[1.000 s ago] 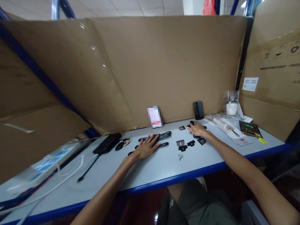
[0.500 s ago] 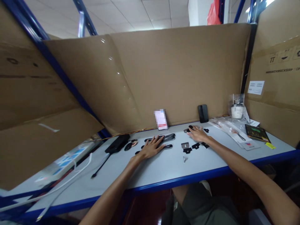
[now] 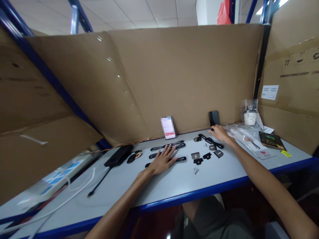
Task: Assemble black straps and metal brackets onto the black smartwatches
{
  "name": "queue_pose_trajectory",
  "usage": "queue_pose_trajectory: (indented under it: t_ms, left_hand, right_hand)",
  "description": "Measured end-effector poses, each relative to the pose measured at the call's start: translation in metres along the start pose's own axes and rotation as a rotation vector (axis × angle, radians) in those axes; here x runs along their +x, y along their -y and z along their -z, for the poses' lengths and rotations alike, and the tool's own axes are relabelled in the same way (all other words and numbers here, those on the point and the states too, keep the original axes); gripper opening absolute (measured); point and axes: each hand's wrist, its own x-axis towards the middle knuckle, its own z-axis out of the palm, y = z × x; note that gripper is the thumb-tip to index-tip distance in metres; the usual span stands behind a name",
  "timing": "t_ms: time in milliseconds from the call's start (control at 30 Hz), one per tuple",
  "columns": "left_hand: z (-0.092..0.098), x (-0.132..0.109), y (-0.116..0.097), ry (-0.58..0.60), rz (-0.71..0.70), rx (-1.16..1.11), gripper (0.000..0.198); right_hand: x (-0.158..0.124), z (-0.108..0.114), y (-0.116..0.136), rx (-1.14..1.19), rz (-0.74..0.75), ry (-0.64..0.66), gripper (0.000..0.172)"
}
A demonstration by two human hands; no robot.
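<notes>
My left hand [image 3: 161,161] lies flat with fingers spread over the lower black handle [image 3: 181,159]. Its fingertips reach across the middle black handle [image 3: 179,145]; another black handle [image 3: 159,148] lies just beyond. My right hand [image 3: 219,133] is stretched out low at the back of the table, fingertips at the foot of a dark phone [image 3: 213,118]. Its fingers look loosely extended, and their undersides are hidden. Below it lies a black handle [image 3: 210,140] among flat metal blades [image 3: 218,153], black plates [image 3: 206,156] and a small screw [image 3: 205,145]. Nearer stands a silver wing-shaped screw [image 3: 195,171].
A lit phone [image 3: 168,127] leans on the cardboard back wall [image 3: 184,73]. Left are a black adapter box [image 3: 119,156] with cable, small dark pieces [image 3: 131,158] and a power strip [image 3: 58,176]. Right are plastic packaging [image 3: 245,137], a bagged cup [image 3: 250,117] and a dark packet [image 3: 271,141].
My right hand has moved right and back, off the black handle and blades, which now show. My left hand has slid slightly nearer; the handles under it lie more spread apart.
</notes>
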Motion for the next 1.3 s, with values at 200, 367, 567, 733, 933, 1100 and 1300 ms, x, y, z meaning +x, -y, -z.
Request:
queue_pose_trajectory:
  t_ms: [200,367,567,733,933,1100,1300]
  left_hand:
    - [0.000,-0.030,0.013,-0.017,0.072,0.026,0.076]
    - [0.008,-0.047,0.024,-0.016,0.147,0.064,0.077]
    - [0.004,-0.023,-0.008,-0.047,0.165,0.104,0.077]
    - [-0.002,0.045,-0.055,-0.051,0.136,0.069,0.078]
    - [-0.004,0.092,-0.084,-0.045,0.134,0.005,0.080]
    - [-0.007,0.074,-0.074,-0.044,0.107,0.003,0.080]
    - [-0.002,0.041,-0.026,-0.019,0.188,0.003,0.082]
  right_hand:
    - [-0.001,-0.004,0.004,-0.027,0.031,0.044,0.048]
    - [-0.001,-0.002,0.006,-0.036,0.015,0.054,0.051]
    - [0.000,0.002,0.009,-0.024,-0.012,0.023,0.059]
    - [-0.004,0.002,0.009,-0.055,-0.016,0.047,0.054]
    - [-0.008,0.007,0.003,-0.106,-0.027,0.089,0.047]
    - [-0.007,0.012,0.000,-0.108,-0.035,0.091,0.048]
    - [-0.004,0.009,-0.001,-0.103,-0.004,0.134,0.051]
